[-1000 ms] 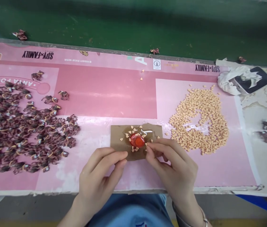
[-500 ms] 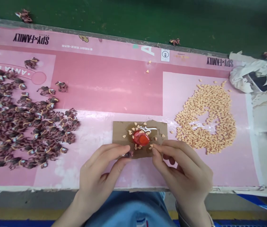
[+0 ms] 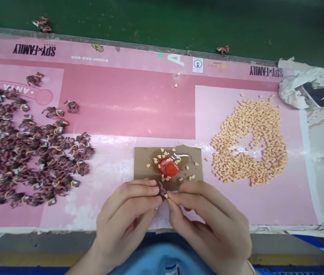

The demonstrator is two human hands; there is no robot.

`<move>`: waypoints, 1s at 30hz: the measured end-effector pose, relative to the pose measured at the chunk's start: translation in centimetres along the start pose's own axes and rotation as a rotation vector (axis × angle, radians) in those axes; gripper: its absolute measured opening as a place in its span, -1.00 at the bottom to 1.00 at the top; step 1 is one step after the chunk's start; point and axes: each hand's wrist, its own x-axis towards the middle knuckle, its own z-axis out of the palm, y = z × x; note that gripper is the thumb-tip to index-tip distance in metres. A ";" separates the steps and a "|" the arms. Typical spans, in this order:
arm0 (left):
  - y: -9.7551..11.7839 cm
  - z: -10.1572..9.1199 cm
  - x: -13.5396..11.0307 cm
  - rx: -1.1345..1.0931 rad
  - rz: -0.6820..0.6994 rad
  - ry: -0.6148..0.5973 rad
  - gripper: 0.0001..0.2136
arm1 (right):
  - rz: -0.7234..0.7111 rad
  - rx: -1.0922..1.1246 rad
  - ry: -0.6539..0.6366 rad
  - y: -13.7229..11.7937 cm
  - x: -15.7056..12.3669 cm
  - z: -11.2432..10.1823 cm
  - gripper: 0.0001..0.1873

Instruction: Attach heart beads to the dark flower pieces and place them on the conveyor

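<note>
Seen from my remote station, left to right across the pink worktop (image 3: 127,99): heap of dark banded figures (image 3: 21,149); left hand (image 3: 124,214) pinching one small figure (image 3: 162,189); right hand (image 3: 207,217) close beside it, hands together, pinching a pale orange chip (image 3: 166,195); beyond them, cardboard scrap (image 3: 144,164) bearing a red cap (image 3: 168,167); heap of chips (image 3: 248,141) at right.

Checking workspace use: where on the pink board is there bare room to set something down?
Room: the deep pink panel between the dark banded figures and the pale chips, with two stray chips at top; and the pale pink area below the chips, right of the cardboard. Crowded: both heaps, and the cardboard, where the left hand and right hand work.
</note>
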 end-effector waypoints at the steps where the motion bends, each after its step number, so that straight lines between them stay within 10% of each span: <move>1: 0.0 0.0 -0.1 0.042 0.014 -0.006 -0.85 | -0.026 -0.064 -0.007 -0.2 -0.2 0.1 -0.85; 7: 0.4 0.0 -0.1 0.188 0.014 -0.052 -0.80 | -0.165 -0.281 -0.102 -1.2 -1.1 -0.2 -0.80; 13: 0.8 -0.8 1.1 0.235 -0.055 -0.059 -0.85 | 0.078 -0.033 -0.075 0.6 -1.7 -2.0 -0.73; 17: -0.7 -3.4 3.7 0.430 0.146 -0.157 -0.90 | 0.303 -0.062 0.092 2.9 -3.0 -3.8 -0.79; 22: -7.1 -5.6 13.5 0.558 0.205 -0.319 -0.91 | 0.352 -0.085 0.251 5.0 -4.4 -5.1 -0.87; 30: -19.0 -1.4 29.4 0.576 -0.167 -0.028 -0.88 | 0.066 -0.164 0.022 8.4 -5.9 -5.9 -0.80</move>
